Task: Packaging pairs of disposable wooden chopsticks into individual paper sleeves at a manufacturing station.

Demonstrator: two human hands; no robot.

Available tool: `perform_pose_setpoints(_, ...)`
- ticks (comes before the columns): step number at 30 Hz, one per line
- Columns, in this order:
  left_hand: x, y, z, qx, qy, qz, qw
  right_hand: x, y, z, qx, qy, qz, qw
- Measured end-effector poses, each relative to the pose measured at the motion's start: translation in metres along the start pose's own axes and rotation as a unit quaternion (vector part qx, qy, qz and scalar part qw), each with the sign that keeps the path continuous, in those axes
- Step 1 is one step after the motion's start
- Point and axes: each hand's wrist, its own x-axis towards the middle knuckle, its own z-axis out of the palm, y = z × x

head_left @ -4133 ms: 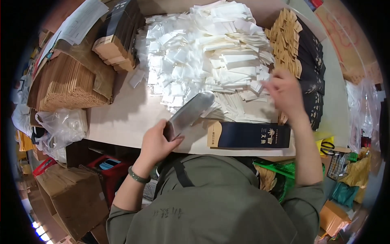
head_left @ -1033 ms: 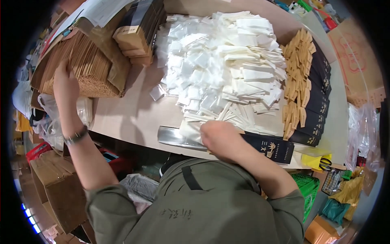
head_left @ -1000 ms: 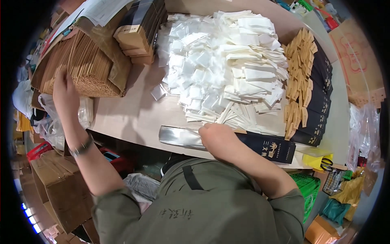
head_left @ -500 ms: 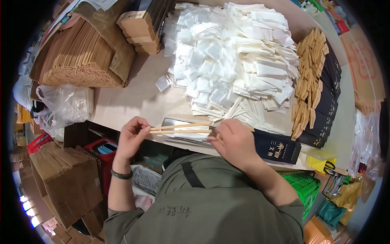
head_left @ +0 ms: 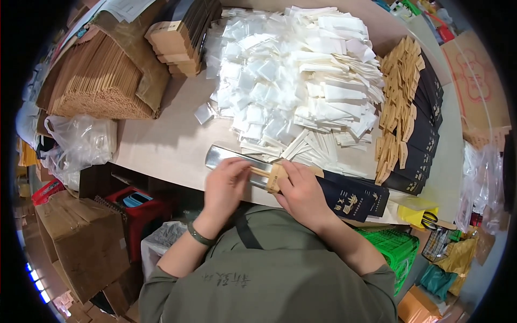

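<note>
My left hand [head_left: 226,185] pinches the ends of a pair of pale wooden chopsticks [head_left: 260,172]. Their other ends run into the kraft-coloured mouth of a dark navy paper sleeve [head_left: 336,196]. My right hand [head_left: 301,188] grips that sleeve near its mouth, with its printed body slanting off to the right. Another navy sleeve shows beside it, partly covered. Beneath both hands lies a shiny metal tray [head_left: 218,156] at the table's front edge. Just beyond are white paper packets [head_left: 344,91] and clear plastic packets [head_left: 253,81] in a heap.
A carton of chopsticks [head_left: 102,86] stands at the far left, beside stacked kraft-and-dark sleeves [head_left: 180,43]. More navy sleeves with kraft tops [head_left: 401,118] fan out on the right. A yellow holder [head_left: 410,215] with scissors hangs at the right edge, above a green basket [head_left: 396,247].
My left hand has moved right, bringing the chopsticks from over the tray into the sleeve. The sleeve's kraft mouth now shows at my right hand. The view has shifted slightly.
</note>
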Motion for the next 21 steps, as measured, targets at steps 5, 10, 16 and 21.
perform_pose_setpoints(5,-0.008,0.045,-0.003,-0.136,-0.19,0.038,0.972,0.001,0.003,-0.004,0.112,0.036,-0.006,0.993)
perform_pose_setpoints(10,0.001,0.011,-0.023,0.292,-0.104,0.257,0.916,-0.002,-0.012,-0.042,0.021,-0.015,-0.107,0.994)
perform_pose_setpoints(16,0.012,0.028,-0.023,0.161,-0.173,-0.015,0.971,-0.042,0.127,-0.165,-0.148,0.005,0.211,0.966)
perform_pose_setpoints(21,0.0,0.045,0.017,-0.123,-0.327,0.122,0.929,-0.072,0.078,-0.095,0.046,-0.129,0.056,0.989)
